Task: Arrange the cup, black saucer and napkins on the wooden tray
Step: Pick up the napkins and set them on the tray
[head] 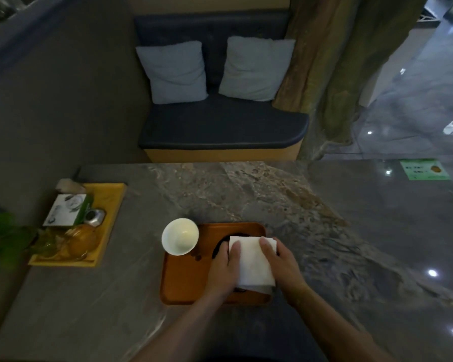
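Observation:
A brown wooden tray [186, 280] lies on the stone table in front of me. A white cup [180, 236] stands at the tray's far left corner, overhanging its edge. White folded napkins [251, 262] rest over a black saucer [220, 244] on the tray's right side; only the saucer's dark rim shows. My left hand [224, 270] grips the napkins' left edge and my right hand [281, 262] grips their right edge, fingers lying on top.
A yellow tray [113, 212] at the table's left holds a green-and-white box [67, 209], a metal pot and glassware. A cushioned bench [220, 126] with two pillows stands beyond the table's far edge. A green card [425, 169] lies at the far right.

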Available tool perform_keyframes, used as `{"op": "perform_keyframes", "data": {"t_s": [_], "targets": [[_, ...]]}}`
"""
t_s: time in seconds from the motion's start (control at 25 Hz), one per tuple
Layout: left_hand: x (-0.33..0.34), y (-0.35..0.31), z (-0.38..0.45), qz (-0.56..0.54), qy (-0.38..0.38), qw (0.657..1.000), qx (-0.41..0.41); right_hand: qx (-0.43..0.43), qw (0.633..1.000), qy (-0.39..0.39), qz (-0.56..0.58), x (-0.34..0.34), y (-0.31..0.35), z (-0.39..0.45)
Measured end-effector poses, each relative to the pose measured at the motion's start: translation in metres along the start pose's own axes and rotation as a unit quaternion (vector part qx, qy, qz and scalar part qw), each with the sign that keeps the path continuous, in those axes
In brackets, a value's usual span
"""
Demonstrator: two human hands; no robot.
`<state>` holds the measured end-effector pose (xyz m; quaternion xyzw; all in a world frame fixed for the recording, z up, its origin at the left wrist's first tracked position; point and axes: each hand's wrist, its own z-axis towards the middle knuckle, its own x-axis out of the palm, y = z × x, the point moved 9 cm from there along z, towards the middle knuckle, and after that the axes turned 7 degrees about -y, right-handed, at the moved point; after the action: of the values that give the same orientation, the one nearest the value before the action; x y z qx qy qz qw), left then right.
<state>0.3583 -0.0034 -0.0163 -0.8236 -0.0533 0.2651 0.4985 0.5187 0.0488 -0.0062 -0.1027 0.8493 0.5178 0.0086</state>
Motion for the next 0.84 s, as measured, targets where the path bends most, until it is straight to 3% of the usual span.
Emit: {"op": "perform_keyframes", "data": {"t_s": [0.32, 0.52, 0.72, 0.84], "targets": [[-0.089, 0.043, -0.01, -0.068, -0.03, 0.997, 0.035, 0.013, 1.0, -0.007, -0.017, 0.091, -0.023, -0.035], [-0.122, 0.096, -0.014, -0.099, -0.012, 0.994, -0.033, 0.047, 0.994, 0.063, -0.069, 0.135, -0.05, -0.055], [-0.146, 0.129, -0.011, -0.084, -0.005, 0.993, -0.087, 0.092, 0.977, 0.18, -0.067, 0.168, -0.07, -0.079], [-0.147, 0.147, -0.01, -0.095, 0.024, 0.987, -0.126, 0.082, 0.98, 0.169, -0.064, 0.173, -0.072, -0.077]]}}
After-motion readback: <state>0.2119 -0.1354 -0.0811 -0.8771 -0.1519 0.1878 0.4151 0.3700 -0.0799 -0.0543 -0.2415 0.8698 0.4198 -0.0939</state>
